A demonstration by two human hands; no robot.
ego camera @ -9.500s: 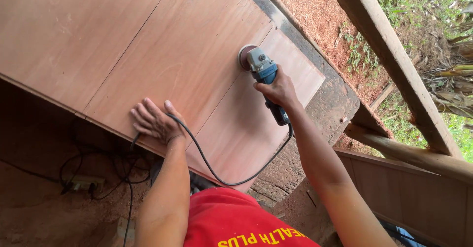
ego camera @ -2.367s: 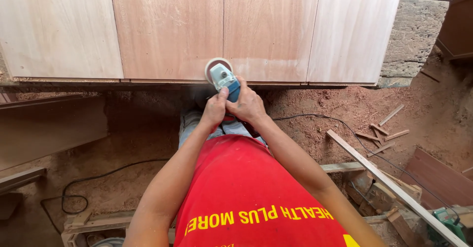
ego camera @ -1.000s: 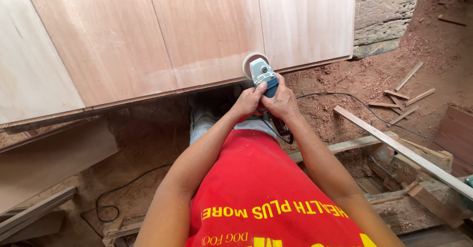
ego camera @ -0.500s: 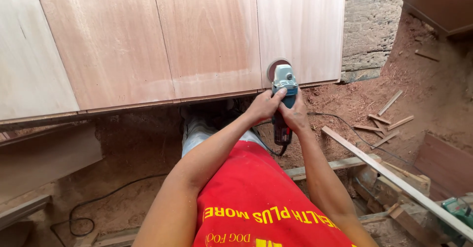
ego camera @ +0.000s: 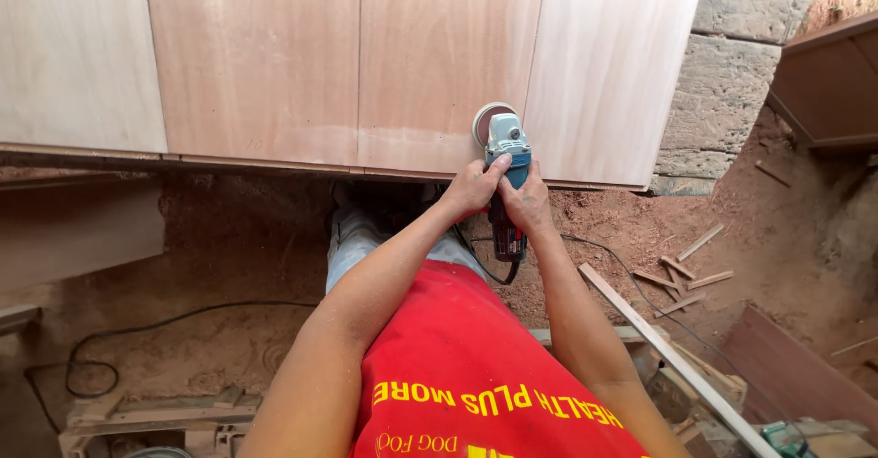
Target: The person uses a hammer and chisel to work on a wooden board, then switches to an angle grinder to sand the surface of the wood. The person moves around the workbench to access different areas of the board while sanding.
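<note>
Shift since half a second ago: your grinder (ego camera: 506, 161) sits at nearly the same spot along the near edge of the panels, close to the seam between the third and fourth board; the view has swung a little, so the stone wall now fills more of the far right.
Shift since a second ago: you have carried the tool rightward along that near edge.
Meaning: my reading is that you are working the near margin strip by strip, and the pale dusted band beside the disc looks like ground already covered.
Left fingers: your left hand (ego camera: 472, 186) is curled shut around the blue head of the tool, thumb toward the disc.
Right fingers: your right hand (ego camera: 528, 204) is wrapped tight round the body just behind the head, knuckles up.
Tool: round sanding disc flat against the wood, dark handle pointing back toward you, black cord (ego camera: 640, 284) trailing off to the right over the dirt.
Wrists and arms: both forearms reach straight out from your red shirt (ego camera: 476, 367) and converge on the tool, elbows slightly bent.
Work surface: plywood panels (ego camera: 357, 65) lie side by side across the far half of the view.
Surroundings: wood offcuts (ego camera: 688, 273) lie on the red earth at right, a long pale batten (ego camera: 672, 357) runs diagonally near you, a second cable (ego camera: 137, 330) loops at left.
</note>
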